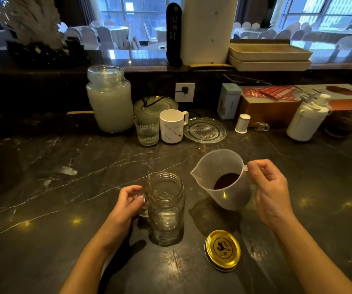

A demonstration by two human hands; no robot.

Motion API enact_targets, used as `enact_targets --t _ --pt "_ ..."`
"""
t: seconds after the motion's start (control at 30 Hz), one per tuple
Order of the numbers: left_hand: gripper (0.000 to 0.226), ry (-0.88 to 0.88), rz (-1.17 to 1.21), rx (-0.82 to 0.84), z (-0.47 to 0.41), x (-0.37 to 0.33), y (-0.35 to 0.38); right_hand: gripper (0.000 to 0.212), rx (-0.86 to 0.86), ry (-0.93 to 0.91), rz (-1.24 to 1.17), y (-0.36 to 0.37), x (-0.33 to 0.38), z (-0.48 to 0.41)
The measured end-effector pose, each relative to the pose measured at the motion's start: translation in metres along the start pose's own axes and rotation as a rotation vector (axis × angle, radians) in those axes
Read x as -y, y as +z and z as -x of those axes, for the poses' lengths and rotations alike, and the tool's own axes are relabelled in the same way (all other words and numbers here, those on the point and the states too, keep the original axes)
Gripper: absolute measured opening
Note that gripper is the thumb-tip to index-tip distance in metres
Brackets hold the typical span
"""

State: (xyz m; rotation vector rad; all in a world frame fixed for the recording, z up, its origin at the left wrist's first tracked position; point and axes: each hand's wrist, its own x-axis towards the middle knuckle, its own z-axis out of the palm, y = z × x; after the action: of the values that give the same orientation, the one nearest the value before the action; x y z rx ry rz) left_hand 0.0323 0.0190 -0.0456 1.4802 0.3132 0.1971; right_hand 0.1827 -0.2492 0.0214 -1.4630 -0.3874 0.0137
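Counter (54, 187), near the front edge at mid-width: a pour is in hand. The jug (219, 162) hangs tilted in the air, with its spout toward the jar (166, 209), just right of the mouth and not yet over it. The jar stands upright on the counter. The right hand (270, 192) is clamped on the jug's handle. The left hand (126, 204) is curled round the jar's handle.

Judgement: bring the spout over the middle of the mouth before tipping further. Tip slowly, since powder may slide in one clump. Brace the jar.

The lid (223, 249) lies flat by the front edge, right of the jar and apart from it.

Contents:
- Big jar (110, 102), toward the back edge: cloudy whitish liquid, nearly full.
- Jug: a small heap of dark powder.
- Jar: looks empty.
- Mug (172, 129) and glass (147, 132), just right of the big jar: cannot tell.
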Motion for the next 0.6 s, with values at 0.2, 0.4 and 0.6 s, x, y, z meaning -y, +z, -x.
enact_targets --t 0.2,0.4,0.6 --pt "0.043 0.065 0.039 -0.153 0.002 0.002 0.021 0.035 -0.02 -0.039 0.083 0.007 0.008 -0.009" --pt "0.039 0.126 0.103 -0.338 0.003 0.0 0.047 0.034 0.043 -0.1 0.181 0.017 0.024 -0.018" --pt "0.061 0.09 0.163 -0.363 0.007 0.007 0.051 0.028 0.148 -0.227 0.298 0.026 0.051 -0.035"
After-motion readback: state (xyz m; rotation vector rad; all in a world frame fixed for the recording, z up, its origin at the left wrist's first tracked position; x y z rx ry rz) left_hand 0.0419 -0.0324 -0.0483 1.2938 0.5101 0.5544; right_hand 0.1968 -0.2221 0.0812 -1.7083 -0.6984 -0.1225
